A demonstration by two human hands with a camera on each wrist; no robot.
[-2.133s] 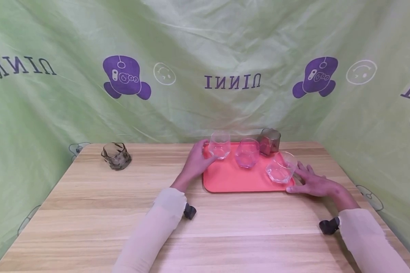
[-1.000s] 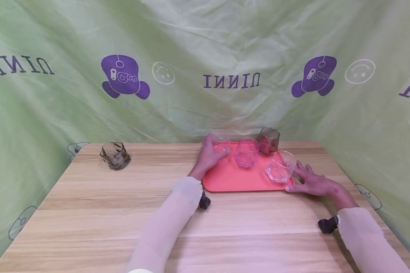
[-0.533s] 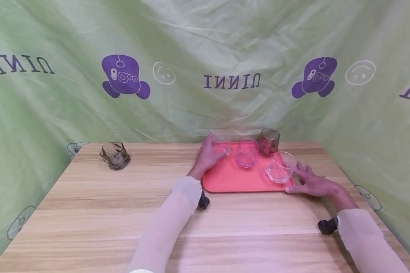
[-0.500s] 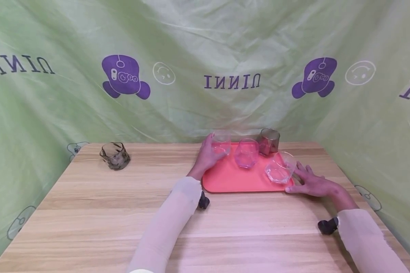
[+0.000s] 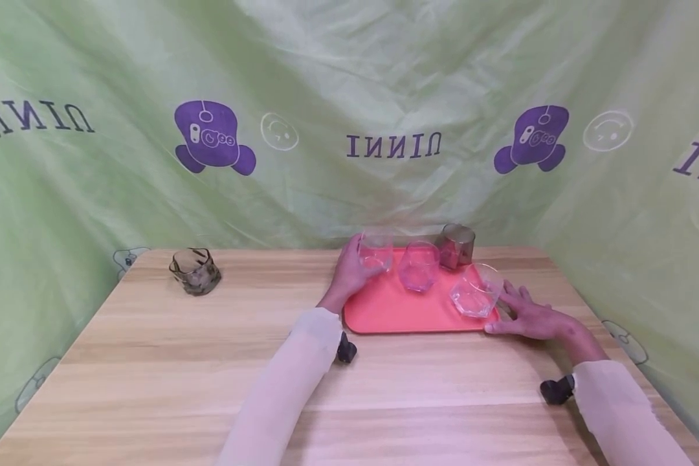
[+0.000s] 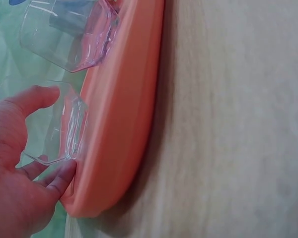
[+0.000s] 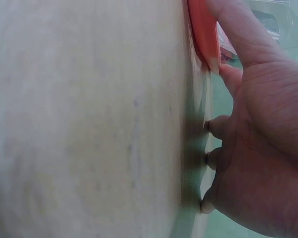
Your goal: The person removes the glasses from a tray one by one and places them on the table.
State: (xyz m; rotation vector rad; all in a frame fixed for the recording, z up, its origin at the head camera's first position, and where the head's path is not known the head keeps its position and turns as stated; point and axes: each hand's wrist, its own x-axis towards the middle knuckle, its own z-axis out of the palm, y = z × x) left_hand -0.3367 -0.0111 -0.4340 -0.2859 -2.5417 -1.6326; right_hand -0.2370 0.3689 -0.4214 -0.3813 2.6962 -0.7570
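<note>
My left hand [image 5: 349, 268] is curled round a clear glass [image 5: 376, 249] at the back left of the red tray [image 5: 396, 317]. In the left wrist view, the thumb lies along the near side of this glass [image 6: 72, 126] and the fingers reach under and behind it, close to the tray's rim. My right hand [image 5: 532, 318] rests at the tray's front right corner, its thumb on the rim and its other fingers spread on the table. Right beside it a second clear glass [image 5: 472, 301] stands on the tray.
Another clear glass [image 5: 419, 275] stands mid-tray, with a smoky grey glass [image 5: 457, 249] at the back right. A dark faceted glass [image 5: 197, 273] is alone on the left of the wooden table [image 5: 169, 362]. Green printed cloth [image 5: 326, 200] hangs behind and at both sides.
My left hand has moved right from the tray's left edge, closer in around the back-left glass. The right hand has stayed in place. The head view has tilted up slightly.
</note>
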